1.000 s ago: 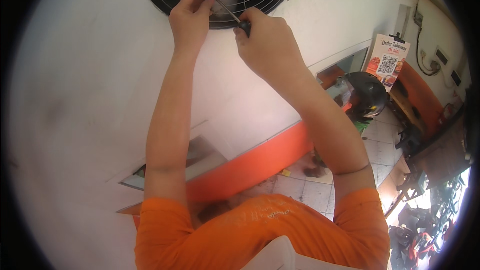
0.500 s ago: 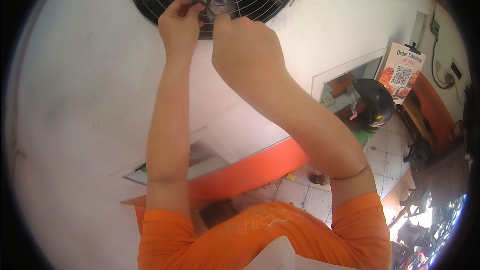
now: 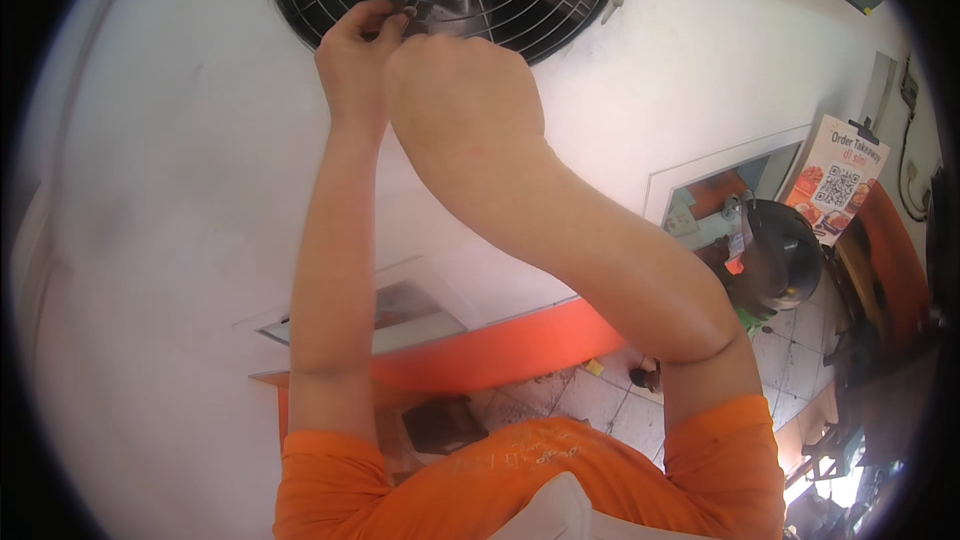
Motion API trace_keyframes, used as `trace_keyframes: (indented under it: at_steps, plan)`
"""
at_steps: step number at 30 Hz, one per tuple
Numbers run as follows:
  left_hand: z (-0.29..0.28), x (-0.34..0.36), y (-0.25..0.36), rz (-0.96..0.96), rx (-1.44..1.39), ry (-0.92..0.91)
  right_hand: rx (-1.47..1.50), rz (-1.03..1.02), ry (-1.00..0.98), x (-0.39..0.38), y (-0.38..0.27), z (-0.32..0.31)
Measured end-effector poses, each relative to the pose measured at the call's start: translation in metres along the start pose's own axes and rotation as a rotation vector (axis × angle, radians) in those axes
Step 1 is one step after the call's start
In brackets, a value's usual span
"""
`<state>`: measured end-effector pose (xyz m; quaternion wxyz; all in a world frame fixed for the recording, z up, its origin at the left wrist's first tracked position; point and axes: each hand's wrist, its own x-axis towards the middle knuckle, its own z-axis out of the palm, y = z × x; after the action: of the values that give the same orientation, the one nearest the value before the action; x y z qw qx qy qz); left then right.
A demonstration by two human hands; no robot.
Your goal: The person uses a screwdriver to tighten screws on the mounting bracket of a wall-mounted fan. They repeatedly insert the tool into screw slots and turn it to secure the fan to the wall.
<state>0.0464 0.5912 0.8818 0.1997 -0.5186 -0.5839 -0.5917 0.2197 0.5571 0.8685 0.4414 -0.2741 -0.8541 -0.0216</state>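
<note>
The black round fan with its wire guard [image 3: 560,10] sits in the white wall [image 3: 200,160] at the top. The left hand [image 3: 350,60] is at the guard's lower left, its grip drawn nearly together beside a small pale ring [image 3: 411,11]; whether it holds anything, I cannot tell. The right hand [image 3: 465,95], just beside it, shows its back, which hides its grip, so I cannot tell its state or contents.

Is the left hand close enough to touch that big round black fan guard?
Probably yes: the left hand is up by the lower edge of the fan guard, with nothing visible blocking it. Whether they touch, I can't tell.
</note>
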Motion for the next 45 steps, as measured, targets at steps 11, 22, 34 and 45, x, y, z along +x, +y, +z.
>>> trace_keyframes:
  at_steps: [11,22,34,45]
  plan:
    - [0.034,0.001,-0.013,0.335,0.044,0.107,-0.086,-0.048,0.116,-0.006,0.031,0.0]
    - [0.023,-0.003,-0.011,0.465,0.043,0.077,-0.256,-0.16,0.206,0.006,0.027,-0.008]
    - [-0.129,-0.033,-0.166,0.758,0.493,0.487,-0.454,0.143,0.097,0.024,0.022,-0.01]
    - [-0.174,-0.047,-0.267,0.642,0.629,0.466,-0.658,0.07,0.171,0.008,0.01,0.004]
